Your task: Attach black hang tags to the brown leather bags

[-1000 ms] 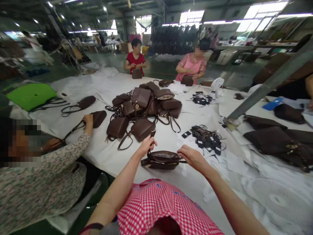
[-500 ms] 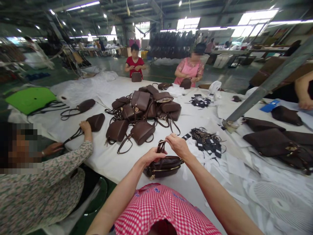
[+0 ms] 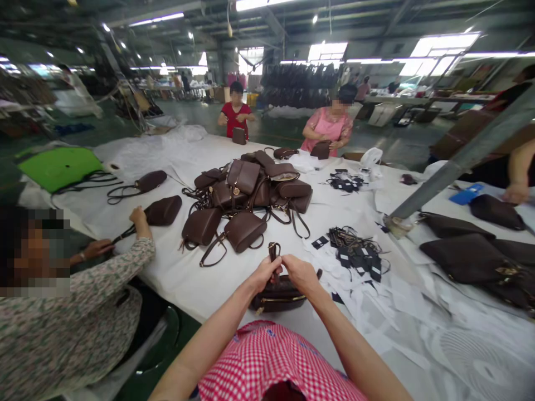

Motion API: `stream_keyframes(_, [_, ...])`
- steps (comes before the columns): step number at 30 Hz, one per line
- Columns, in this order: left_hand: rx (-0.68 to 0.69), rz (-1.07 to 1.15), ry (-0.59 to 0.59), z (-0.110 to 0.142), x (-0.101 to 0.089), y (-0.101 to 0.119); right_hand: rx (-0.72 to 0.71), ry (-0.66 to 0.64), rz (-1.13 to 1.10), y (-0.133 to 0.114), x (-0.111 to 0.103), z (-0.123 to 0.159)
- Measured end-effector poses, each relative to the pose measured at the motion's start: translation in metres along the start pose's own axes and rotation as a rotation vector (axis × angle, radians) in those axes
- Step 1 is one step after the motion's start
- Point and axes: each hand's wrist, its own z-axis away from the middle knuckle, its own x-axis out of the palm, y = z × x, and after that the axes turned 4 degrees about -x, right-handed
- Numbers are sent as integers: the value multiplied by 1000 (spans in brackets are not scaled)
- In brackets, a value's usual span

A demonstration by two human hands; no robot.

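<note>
Nearest you: brown bag point(image 3: 284, 303) on the white table point(image 3: 217, 287), right at your front, gold zip toward you. Left hand point(image 3: 267, 273) closed round the folded strap point(image 3: 274, 252), looped end with gold hardware poking up out of the fist. Right hand point(image 3: 298, 273) over the bag, fingertips meeting the left's; can't tell if they grip the strap too, the back of your hand hides it.

Change: a second ago your hands were apart, one at each end of the bag, its mouth showing; then your right went up to the top of the strap. Now it's lower and both hands meet at the strap's base. Likely meaning: work is on bundling the strap, not on the bag's inside; bundle looks gathered, can't see anything securing it.

Next out: black tags point(image 3: 359, 256) heaped right, paper scraps point(image 3: 393, 301) around them. Two loose bags, one left point(image 3: 203, 227), one right point(image 3: 246, 231), just this side of the pile point(image 3: 244, 178). Left, a co-worker's hand point(image 3: 140, 217) is on another bag point(image 3: 164, 210).

Far side: worker in red point(image 3: 237, 120), worker in pink point(image 3: 330, 131), each with a brown bag in front.
</note>
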Motion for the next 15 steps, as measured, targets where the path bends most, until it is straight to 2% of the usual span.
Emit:
stream_keyframes(3, [14,15,64,-2,9,-3,-13,-50,-2,-19,-6,-6])
stream_keyframes(7, [78,112,180,-6,6,-1,-39,-66,9,-19,-8,-9])
stream_keyframes(11, [115,317,301,-7,-17,7,-18,-51,34,13,-5,3])
stream_keyframes(15, [138,411,394,-6,-53,20,-44,83,-199,62,-10,25])
